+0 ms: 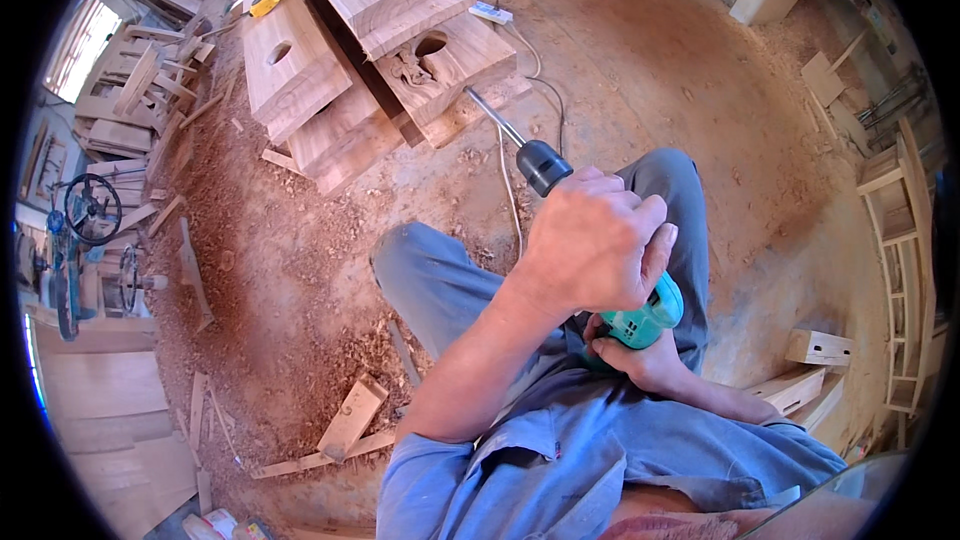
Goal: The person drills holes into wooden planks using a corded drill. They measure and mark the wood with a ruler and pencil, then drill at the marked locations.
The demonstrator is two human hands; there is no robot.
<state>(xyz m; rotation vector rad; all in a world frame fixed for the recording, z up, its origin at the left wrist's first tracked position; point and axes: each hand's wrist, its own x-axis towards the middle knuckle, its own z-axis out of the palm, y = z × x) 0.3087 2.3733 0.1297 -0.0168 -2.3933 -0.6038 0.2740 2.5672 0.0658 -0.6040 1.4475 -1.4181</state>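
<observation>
A teal power drill [640,320] with a black chuck [543,166] and a long silver bit [495,115] is held across my lap. My left hand [595,235] wraps over the front of its body, just behind the chuck, hiding much of it. Lower down, my right hand [635,355] grips the rear part, and most of those fingers are hidden. The bit's tip is at the near end of a thick board [460,60], by its right edge; whether it enters the wood I cannot tell. Shavings [408,70] lie on that board beside a dark oval hole [430,43].
More thick boards [300,80] with oval holes are stacked left across a narrow gap. A yellow tape measure [264,3] rests on them. A white power strip [490,13] and cords lie right. Sawdust and offcuts [353,415] litter the floor. A wooden frame [900,260] stands far right.
</observation>
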